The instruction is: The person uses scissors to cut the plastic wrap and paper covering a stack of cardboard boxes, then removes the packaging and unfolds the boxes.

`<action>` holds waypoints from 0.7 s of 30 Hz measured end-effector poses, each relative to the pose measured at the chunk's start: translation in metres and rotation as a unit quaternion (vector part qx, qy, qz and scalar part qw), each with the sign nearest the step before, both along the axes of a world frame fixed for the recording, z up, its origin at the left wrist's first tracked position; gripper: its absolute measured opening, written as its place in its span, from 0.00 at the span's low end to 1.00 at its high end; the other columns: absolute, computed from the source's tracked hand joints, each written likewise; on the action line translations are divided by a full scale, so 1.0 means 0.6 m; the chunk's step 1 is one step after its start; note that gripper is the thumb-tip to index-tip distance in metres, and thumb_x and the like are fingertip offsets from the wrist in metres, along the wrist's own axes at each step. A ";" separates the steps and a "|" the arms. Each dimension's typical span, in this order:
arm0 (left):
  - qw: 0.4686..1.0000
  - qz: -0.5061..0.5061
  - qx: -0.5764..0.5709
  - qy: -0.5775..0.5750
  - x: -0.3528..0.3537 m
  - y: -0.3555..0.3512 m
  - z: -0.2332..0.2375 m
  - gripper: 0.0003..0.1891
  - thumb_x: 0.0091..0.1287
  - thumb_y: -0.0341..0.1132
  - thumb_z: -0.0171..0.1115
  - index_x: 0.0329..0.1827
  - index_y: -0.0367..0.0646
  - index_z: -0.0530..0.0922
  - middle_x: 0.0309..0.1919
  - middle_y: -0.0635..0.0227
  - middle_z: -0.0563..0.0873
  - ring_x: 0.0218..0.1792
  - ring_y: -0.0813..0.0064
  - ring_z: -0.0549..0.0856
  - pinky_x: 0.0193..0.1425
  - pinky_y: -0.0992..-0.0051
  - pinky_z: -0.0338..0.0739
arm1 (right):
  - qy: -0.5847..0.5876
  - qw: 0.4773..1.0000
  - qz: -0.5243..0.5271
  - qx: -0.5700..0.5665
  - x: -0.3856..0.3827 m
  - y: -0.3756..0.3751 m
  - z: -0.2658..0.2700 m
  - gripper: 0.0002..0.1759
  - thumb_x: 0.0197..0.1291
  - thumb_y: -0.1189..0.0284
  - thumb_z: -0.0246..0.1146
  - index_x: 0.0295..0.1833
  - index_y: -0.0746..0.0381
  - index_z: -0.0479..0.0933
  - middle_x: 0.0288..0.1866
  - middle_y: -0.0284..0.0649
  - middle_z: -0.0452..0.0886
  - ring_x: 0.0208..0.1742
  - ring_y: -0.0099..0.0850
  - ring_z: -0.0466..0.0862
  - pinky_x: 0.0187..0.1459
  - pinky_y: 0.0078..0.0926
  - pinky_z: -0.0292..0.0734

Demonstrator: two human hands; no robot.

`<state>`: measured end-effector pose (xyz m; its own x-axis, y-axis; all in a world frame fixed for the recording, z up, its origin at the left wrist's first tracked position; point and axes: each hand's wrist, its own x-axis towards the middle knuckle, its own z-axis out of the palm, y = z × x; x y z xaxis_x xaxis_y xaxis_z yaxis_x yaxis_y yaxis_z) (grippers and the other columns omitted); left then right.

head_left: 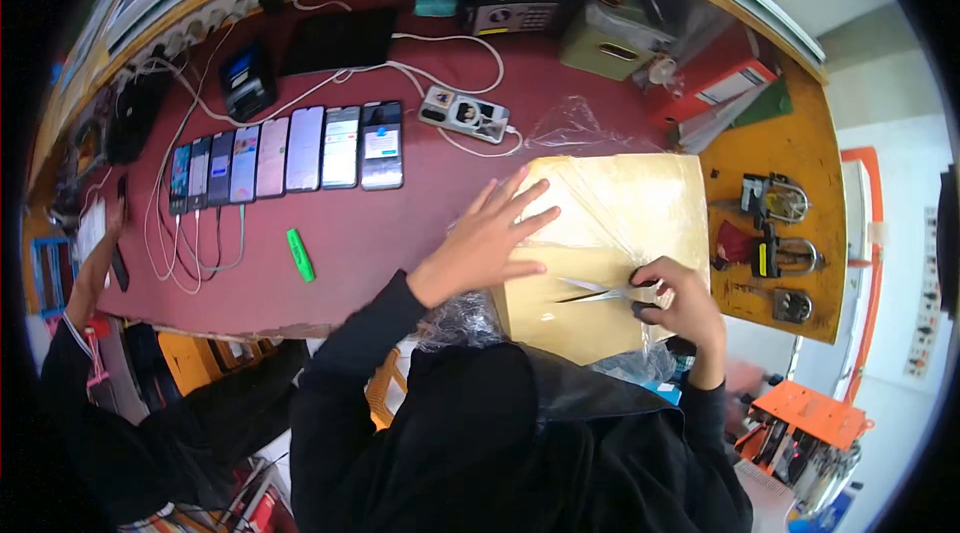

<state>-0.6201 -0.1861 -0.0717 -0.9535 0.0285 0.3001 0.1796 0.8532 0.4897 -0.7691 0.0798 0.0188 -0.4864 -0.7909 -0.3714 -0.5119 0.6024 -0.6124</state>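
Observation:
A yellowish box [665, 193] wrapped in clear plastic film sits on the right part of the table, close to my body. My left hand [487, 238] lies with fingers spread on the left side of the box's top. My right hand [685, 305] is closed round the dark handles of a pair of scissors [602, 294]. The scissors' blades are apart and point left over the box, toward my left hand. Loose crumpled film [462, 321] hangs at the box's lower left corner.
Several phones [303, 148] stand in a row, some with charging cables. A green highlighter [300, 255] lies on the maroon tabletop [380, 253]. Padlocks [785, 255] lie on the wooden ledge at right. A red binder [715, 83] stands behind the box. Another person's hand [117, 216] is at far left.

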 end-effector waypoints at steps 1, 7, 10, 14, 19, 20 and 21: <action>0.998 -0.018 0.055 0.036 -0.019 -0.009 -0.009 0.25 0.61 0.48 0.65 0.59 0.49 0.77 0.65 0.61 0.72 0.73 0.54 0.59 0.69 0.58 0.66 | 0.029 1.000 -0.006 0.004 0.020 -0.002 0.001 0.22 0.36 0.81 0.72 0.43 0.62 0.79 0.44 0.38 0.81 0.44 0.36 0.81 0.43 0.28 0.78; 0.979 -0.069 -0.106 0.158 -0.062 -0.038 -0.024 0.13 0.59 0.42 0.66 0.43 0.47 0.83 0.46 0.68 0.85 0.54 0.63 0.80 0.44 0.71 0.82 | 0.159 0.981 0.095 -0.050 0.058 0.025 0.001 0.15 0.43 0.75 0.71 0.41 0.60 0.83 0.46 0.43 0.82 0.49 0.43 0.81 0.49 0.35 0.77; 0.962 -0.093 -0.144 0.212 -0.090 -0.071 -0.017 0.09 0.58 0.39 0.66 0.36 0.45 0.82 0.34 0.69 0.87 0.36 0.71 0.88 0.31 0.75 0.82 | 0.145 0.985 0.072 0.066 0.049 -0.007 0.029 0.12 0.48 0.70 0.69 0.41 0.59 0.83 0.42 0.44 0.83 0.44 0.43 0.82 0.44 0.35 0.77; 0.979 -0.153 -0.015 0.136 -0.125 -0.098 0.021 0.08 0.62 0.37 0.64 0.30 0.42 0.81 0.27 0.64 0.84 0.27 0.62 0.83 0.30 0.68 0.77 | 0.254 0.961 0.108 0.009 0.005 -0.097 0.018 0.10 0.51 0.67 0.69 0.38 0.60 0.82 0.31 0.42 0.81 0.36 0.41 0.82 0.38 0.35 0.76; 0.986 -0.158 0.052 0.007 -0.154 -0.103 0.035 0.10 0.63 0.39 0.61 0.31 0.41 0.82 0.25 0.59 0.82 0.29 0.58 0.83 0.32 0.63 0.74 | 0.251 0.931 0.054 -0.260 -0.018 -0.189 -0.040 0.16 0.49 0.62 0.71 0.37 0.61 0.78 0.27 0.42 0.78 0.33 0.42 0.81 0.36 0.36 0.75; 0.990 -0.135 0.036 0.014 -0.157 -0.106 0.030 0.10 0.63 0.39 0.61 0.30 0.41 0.82 0.25 0.59 0.82 0.29 0.58 0.83 0.32 0.63 0.74 | 0.245 0.907 0.027 -0.340 -0.019 -0.208 -0.056 0.18 0.48 0.60 0.72 0.37 0.61 0.77 0.26 0.42 0.77 0.32 0.42 0.81 0.35 0.36 0.75; 0.988 -0.143 0.044 0.023 -0.164 -0.109 0.025 0.10 0.62 0.38 0.62 0.30 0.39 0.82 0.25 0.58 0.82 0.29 0.57 0.82 0.32 0.63 0.74 | 0.241 0.908 0.028 -0.340 -0.023 -0.223 -0.077 0.18 0.48 0.60 0.72 0.37 0.61 0.77 0.26 0.42 0.77 0.32 0.42 0.81 0.35 0.36 0.75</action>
<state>-0.7186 -0.2513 -0.0566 -0.8955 0.2669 0.3560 0.4310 0.7191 0.5451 -0.7829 -0.0540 -0.0276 -0.4142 -0.7861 0.4588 -0.8379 0.1324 -0.5295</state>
